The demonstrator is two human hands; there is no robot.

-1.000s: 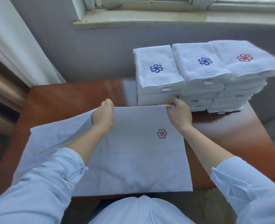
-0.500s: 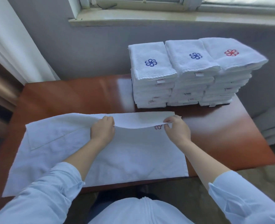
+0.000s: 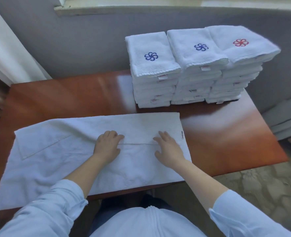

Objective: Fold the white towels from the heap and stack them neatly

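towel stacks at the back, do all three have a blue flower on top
No, the rightmost stack has a red flower on top; the left stack and middle stack show blue ones.

1. Open towel (image 3: 55, 159): white, large, lying flat on the near half of the table (image 3: 73, 96), long side running left to right.
2. Its far edge is folded toward the near side. On the right part, the folded edge ends about mid-width. The left part is wrinkled, with the flap slanting.
3. A small label (image 3: 182, 134) shows at its right edge.
4. Three piles of folded white towels stand side by side, touching, at the far right of the table.
5. Left stack (image 3: 151, 69): blue pinwheel logo on top.
6. Middle stack (image 3: 196, 55): blue logo.
7. Right stack (image 3: 240, 52): red logo, top towels overhanging to the right.
8. Tags show on the piles' near faces.
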